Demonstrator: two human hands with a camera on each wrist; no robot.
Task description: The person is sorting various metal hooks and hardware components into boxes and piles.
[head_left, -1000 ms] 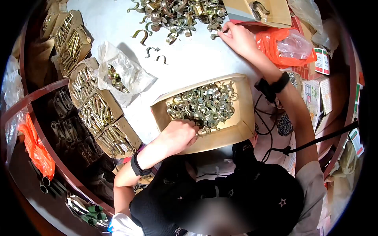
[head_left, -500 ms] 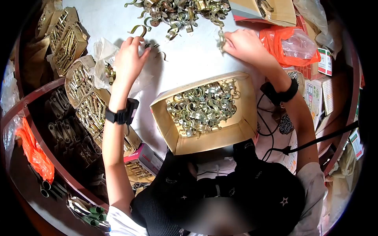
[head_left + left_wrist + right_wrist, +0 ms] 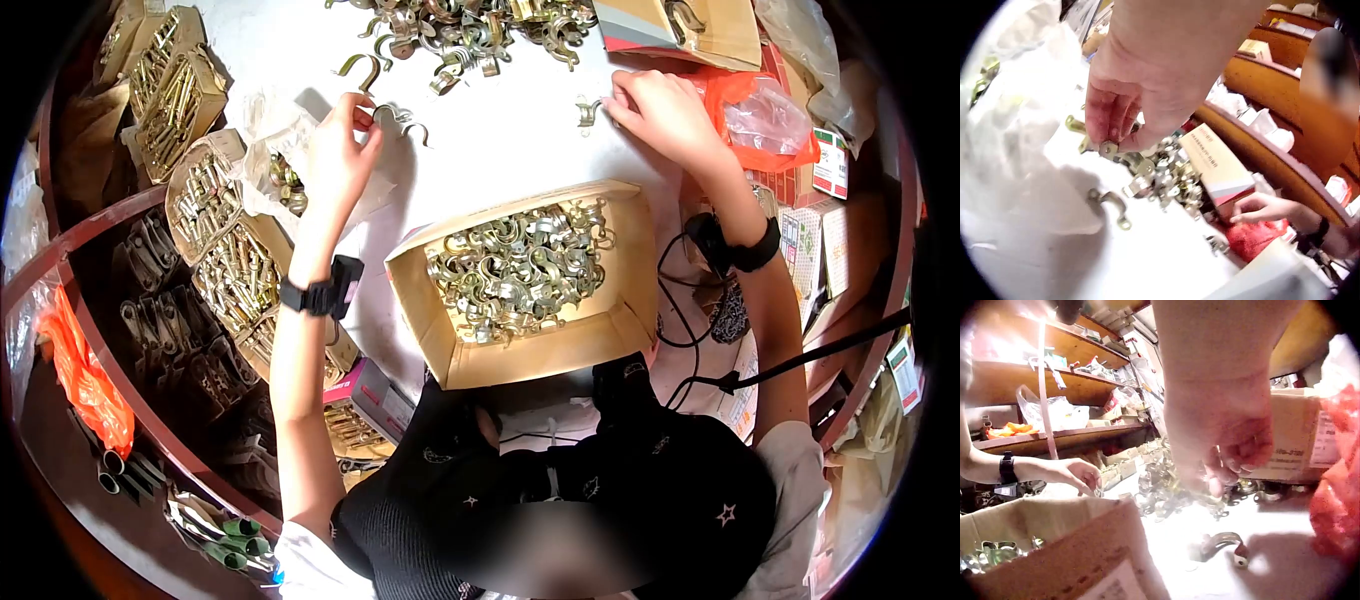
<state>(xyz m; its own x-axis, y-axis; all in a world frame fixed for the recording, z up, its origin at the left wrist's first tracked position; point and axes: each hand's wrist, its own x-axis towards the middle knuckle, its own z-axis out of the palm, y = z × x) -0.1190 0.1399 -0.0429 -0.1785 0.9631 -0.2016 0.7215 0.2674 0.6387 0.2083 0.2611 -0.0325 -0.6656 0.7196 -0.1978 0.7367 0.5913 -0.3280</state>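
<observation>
In the head view my left hand [image 3: 338, 165] is above the table's left part, beside a few loose metal clamps. Its fingertips pinch a small metal clamp [image 3: 1109, 150], clearest in the left wrist view. My right hand [image 3: 668, 115] hovers at the right with fingers loosely bent and nothing visible between them. Just off its fingertips a single clamp [image 3: 587, 112] rests on the table; the right wrist view shows this clamp [image 3: 1225, 542] below the hand. Nearer the body stands an open cardboard box [image 3: 545, 362] holding many clamps [image 3: 520, 265].
A heap of clamps [image 3: 480, 30] lies at the far edge. Boxes of bolts [image 3: 235, 260] and a clear plastic bag [image 3: 262, 150] are on the left. An open carton [image 3: 725, 35], a red bag [image 3: 800, 155] and black cables [image 3: 680, 335] are on the right.
My left hand has left the box and moved up to the loose clamps, pinching one. My right hand has drawn a clamp away from the heap, let go of it and shifted right.
</observation>
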